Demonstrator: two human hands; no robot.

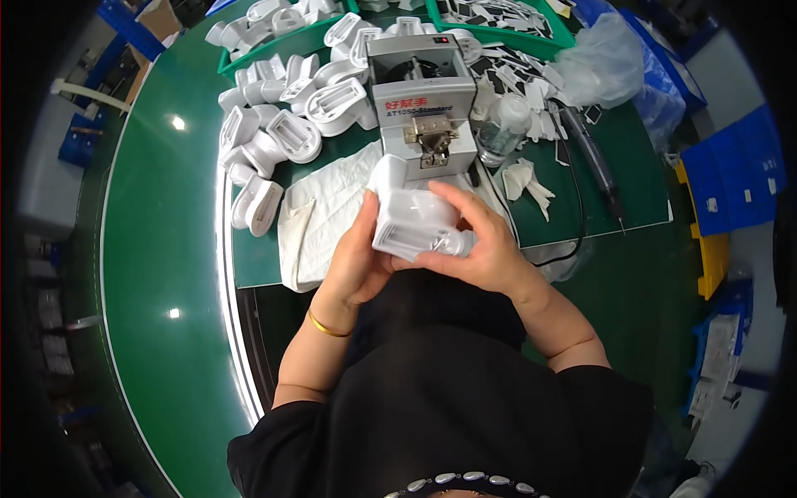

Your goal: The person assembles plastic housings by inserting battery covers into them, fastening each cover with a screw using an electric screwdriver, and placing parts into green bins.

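Between my two hands, above the near edge of the bench, I hold a white plastic housing (pixel 419 217) with a slotted, open face and a rounded neck. My left hand (pixel 363 253) wraps its left side, the thumb along the edge. The fingers of my right hand (pixel 481 241) curl round its right end, thumb below. Just beyond the housing stands a grey tape dispenser machine (pixel 423 108) with a metal mouth at its front. Under and left of my hands lies a white cloth (pixel 324 212).
Several similar white housings (pixel 286 137) crowd the bench left of the machine. Green bins (pixel 540 41) stand at the back. To the right are a clear bottle (pixel 506 124), scattered black and white pieces (pixel 519 75), crumpled paper (pixel 527 184), and a corded electric screwdriver (pixel 591 153).
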